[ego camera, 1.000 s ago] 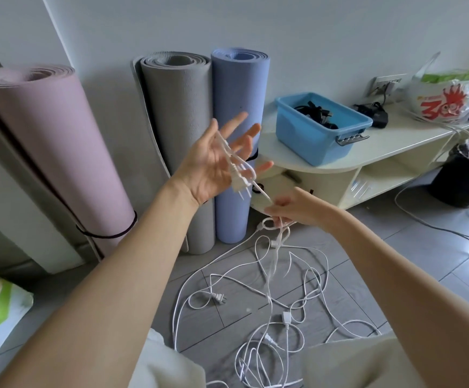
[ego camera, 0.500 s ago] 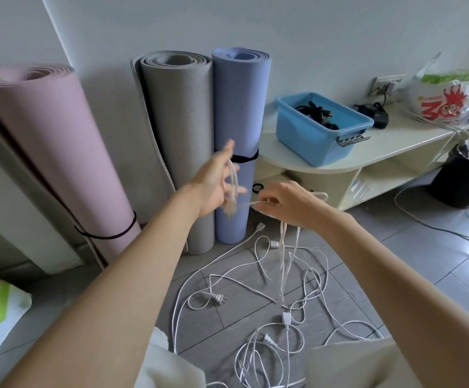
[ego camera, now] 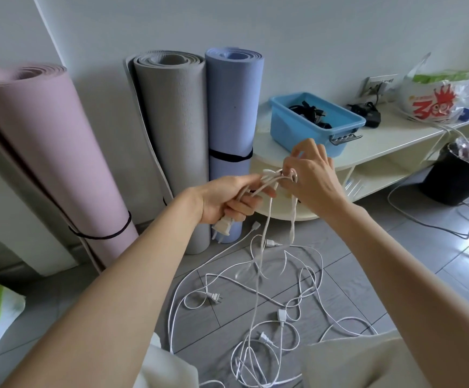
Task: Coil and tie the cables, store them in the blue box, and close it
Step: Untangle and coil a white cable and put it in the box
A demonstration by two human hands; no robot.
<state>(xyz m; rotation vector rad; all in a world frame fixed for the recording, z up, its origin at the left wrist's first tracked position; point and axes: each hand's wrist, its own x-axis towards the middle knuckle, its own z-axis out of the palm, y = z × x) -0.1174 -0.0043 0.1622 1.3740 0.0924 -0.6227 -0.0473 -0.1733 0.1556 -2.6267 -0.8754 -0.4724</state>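
Note:
My left hand (ego camera: 227, 200) grips a white cable (ego camera: 266, 219) near its plug (ego camera: 222, 228), which hangs below the fist. My right hand (ego camera: 311, 175) pinches a loop of the same cable just right of the left hand. The strands drop from both hands to a tangle of white cables (ego camera: 255, 317) on the grey tile floor. The blue box (ego camera: 311, 121) stands open on a cream shelf unit (ego camera: 381, 147) beyond my hands, with black cables (ego camera: 308, 110) inside. No lid is in view.
Three rolled mats lean on the wall: pink (ego camera: 48, 152), grey (ego camera: 177, 135), blue (ego camera: 233, 119). A plastic bag (ego camera: 434, 96) and black adapter (ego camera: 367, 113) sit on the shelf top. A black bin (ego camera: 457, 175) and grey cables (ego camera: 437, 228) lie at right.
My left hand has dropped and closed round the cable, the plug now hanging below it. My right hand has risen beside it and pinches a loop.

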